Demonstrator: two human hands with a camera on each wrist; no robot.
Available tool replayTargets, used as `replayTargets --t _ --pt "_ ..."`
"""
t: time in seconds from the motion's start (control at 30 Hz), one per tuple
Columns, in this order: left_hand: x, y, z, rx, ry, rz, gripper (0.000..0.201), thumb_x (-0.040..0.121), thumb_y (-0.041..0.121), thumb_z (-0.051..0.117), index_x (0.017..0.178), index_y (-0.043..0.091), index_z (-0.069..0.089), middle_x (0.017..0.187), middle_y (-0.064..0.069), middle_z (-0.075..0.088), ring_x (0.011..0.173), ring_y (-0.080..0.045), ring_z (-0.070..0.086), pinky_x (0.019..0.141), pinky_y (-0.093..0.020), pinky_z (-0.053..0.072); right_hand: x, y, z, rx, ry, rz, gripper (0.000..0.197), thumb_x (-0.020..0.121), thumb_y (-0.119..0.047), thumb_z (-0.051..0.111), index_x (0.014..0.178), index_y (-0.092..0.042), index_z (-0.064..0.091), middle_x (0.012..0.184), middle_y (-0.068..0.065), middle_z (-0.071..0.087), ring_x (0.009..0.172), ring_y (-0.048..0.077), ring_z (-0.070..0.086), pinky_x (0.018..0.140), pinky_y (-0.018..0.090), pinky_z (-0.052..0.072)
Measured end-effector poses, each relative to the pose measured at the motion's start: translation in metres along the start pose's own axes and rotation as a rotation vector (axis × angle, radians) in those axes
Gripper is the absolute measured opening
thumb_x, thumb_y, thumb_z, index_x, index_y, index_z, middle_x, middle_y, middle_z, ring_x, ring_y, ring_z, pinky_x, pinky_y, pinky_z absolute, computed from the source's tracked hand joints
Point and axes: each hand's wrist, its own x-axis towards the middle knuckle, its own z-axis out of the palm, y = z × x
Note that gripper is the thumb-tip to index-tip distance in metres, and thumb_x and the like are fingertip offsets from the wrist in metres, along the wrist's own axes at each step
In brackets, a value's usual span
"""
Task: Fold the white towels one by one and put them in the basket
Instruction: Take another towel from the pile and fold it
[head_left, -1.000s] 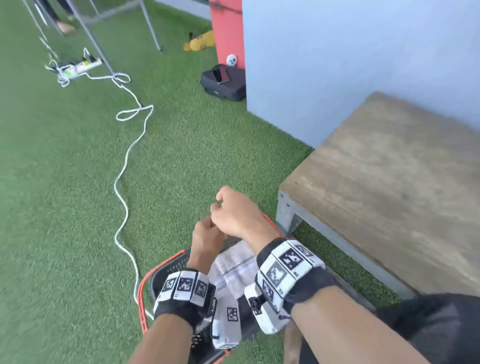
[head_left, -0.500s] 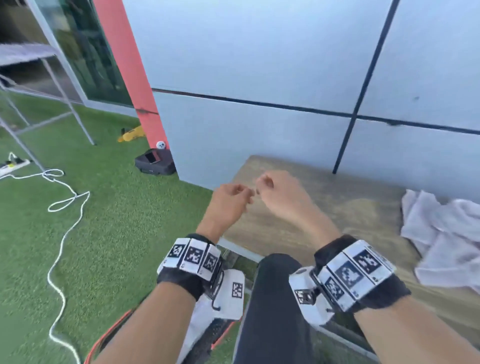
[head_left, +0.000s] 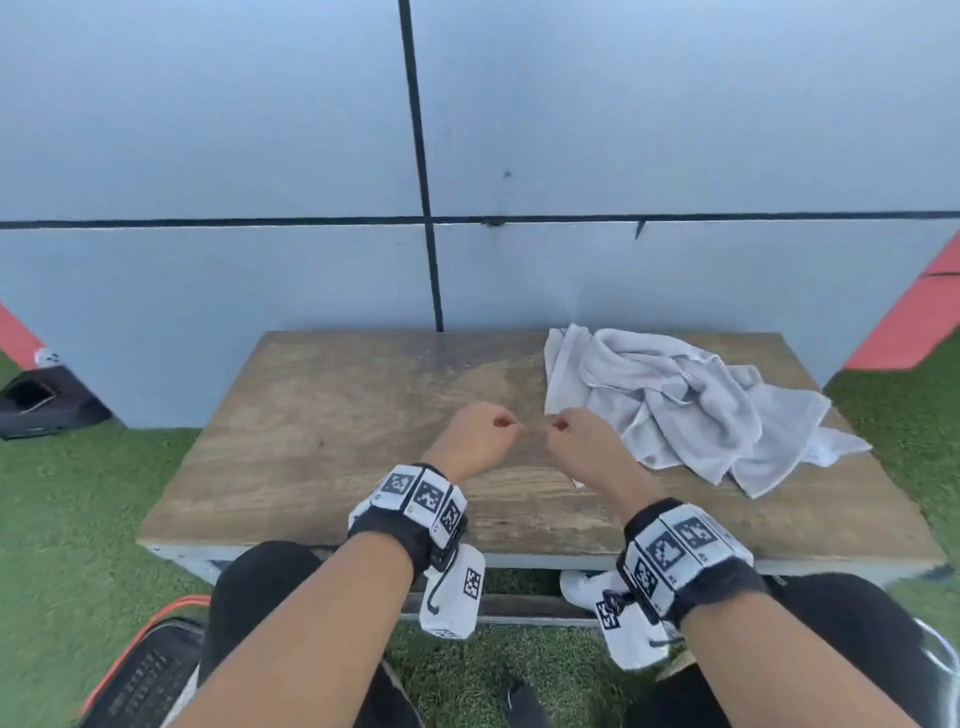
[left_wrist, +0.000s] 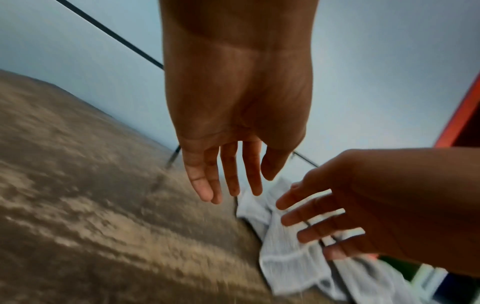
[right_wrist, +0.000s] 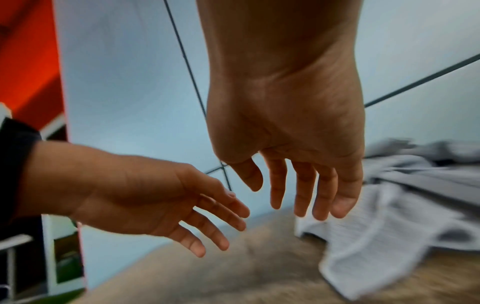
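Wooden table (head_left: 332, 447) — crumpled towels (head_left: 675, 405)

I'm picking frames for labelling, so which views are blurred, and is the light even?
Head view: fairly sharp, with soft, even light on the wooden table and crumpled towels. Left wrist view: table streaked by blur; left hand clear. Right wrist view: towels and table smeared; right hand dim against the bright wall.

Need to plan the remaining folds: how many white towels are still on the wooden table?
1 crumpled heap of white towels on the right rear of the wooden table; it may hold more than one, since the layers hide each other. Neither hand touches it.
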Motion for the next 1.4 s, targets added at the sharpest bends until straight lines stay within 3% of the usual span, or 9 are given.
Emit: replayTargets --t 0.23,0.5,0.7,0.8,0.9,0.97,1.07,1.27,1.4 --pt "0.042 0.020 0.052 0.102 -0.154 0.037 0.010 0.093 0.016 0.052 0.087 0.017 0.059 0.097 -0.013 0.063 0.087 -0.020 0.054 0.081 -0.037 0.047 0.013 0.070 -0.006 -0.231 0.052 0.130 0.057 0.085 -0.012 0.053 0.139 -0.020 0.038 0.148 0.009 0.029 0.132 0.037 0.029 0.107 0.048 0.035" --pt "0.074 0.016 0.082 0.036 -0.187 0.021 0.053 0.084 0.021 0.075 0.132 0.018 0.053 0.125 -0.002 0.058 0.108 -0.018 0.059 0.090 -0.033 0.050 0.034 0.110 -0.004 -0.489 0.327 -0.075 0.018 0.089 -0.012 0.057 0.097 -0.028 0.062 0.125 -0.003 0.051 0.116 0.026 0.041 0.096 0.039 0.037" --pt "0.071 0.022 0.094 0.330 -0.144 0.028 0.003 0.085 0.025 0.058 0.087 0.023 0.059 0.111 -0.005 0.052 0.098 -0.031 0.057 0.082 -0.050 0.055 0.060 0.090 -0.030 -0.370 0.475 -0.047 0.037 0.078 -0.004 0.057 0.109 -0.024 0.056 0.149 0.011 0.031 0.134 0.039 0.029 0.107 0.048 0.032" --pt "0.068 0.026 0.094 0.301 -0.104 -0.040 0.014 0.088 0.013 0.050 0.076 0.015 0.058 0.088 -0.002 0.060 0.090 -0.033 0.065 0.080 -0.049 0.058 0.072 0.096 -0.051 -0.331 0.274 0.106 0.047 0.082 -0.009 0.055 0.127 -0.023 0.053 0.163 0.010 0.010 0.149 0.039 0.005 0.118 0.054 0.015" --pt "0.064 0.026 0.085 0.239 -0.043 -0.009 0.019 0.090 0.014 0.051 0.072 0.013 0.053 0.075 -0.002 0.056 0.078 -0.030 0.064 0.078 -0.047 0.059 0.077 0.094 -0.066 -0.248 0.201 0.098 0.040 0.087 -0.010 0.052 0.127 -0.014 0.057 0.152 0.012 0.038 0.142 0.036 0.030 0.116 0.052 0.024" --pt "0.064 0.025 0.077 0.146 0.038 0.038 0.011 0.090 0.025 0.058 0.098 0.019 0.059 0.103 0.000 0.059 0.085 -0.020 0.062 0.082 -0.044 0.056 0.074 0.080 -0.074 -0.092 0.374 -0.017 0.019 0.090 -0.011 0.050 0.098 -0.012 0.067 0.114 0.009 0.064 0.111 0.032 0.058 0.095 0.042 0.044" --pt "0.069 0.037 0.064 -0.029 0.104 0.132 0.056 0.084 0.043 0.072 0.130 0.029 0.043 0.127 0.005 0.043 0.100 -0.011 0.057 0.089 -0.034 0.052 0.063 0.046 -0.088 0.308 0.420 -0.154 0.016 0.094 -0.014 0.057 0.082 -0.008 0.066 0.066 -0.012 0.060 0.065 0.006 0.058 0.064 0.024 0.045" --pt "0.070 0.072 0.022 -0.319 0.384 0.278 0.005 0.095 0.031 0.062 0.094 0.028 0.066 0.106 0.006 0.061 0.099 -0.012 0.060 0.093 -0.038 0.050 0.032 -0.025 -0.133 1.000 0.280 -0.357 0.012 0.097 0.002 0.054 0.105 0.003 0.063 0.084 0.012 0.058 0.067 0.015 0.061 0.057 0.021 0.053" --pt "0.047 0.089 -0.013 -0.427 0.367 0.398 0.023 0.091 0.028 0.069 0.110 0.025 0.057 0.109 0.012 0.066 0.100 -0.003 0.062 0.083 -0.020 0.049 0.018 -0.047 -0.149 1.128 0.112 -0.454 0.028 0.097 0.006 0.052 0.123 0.000 0.059 0.092 0.012 0.060 0.076 0.028 0.069 0.077 0.036 0.060"
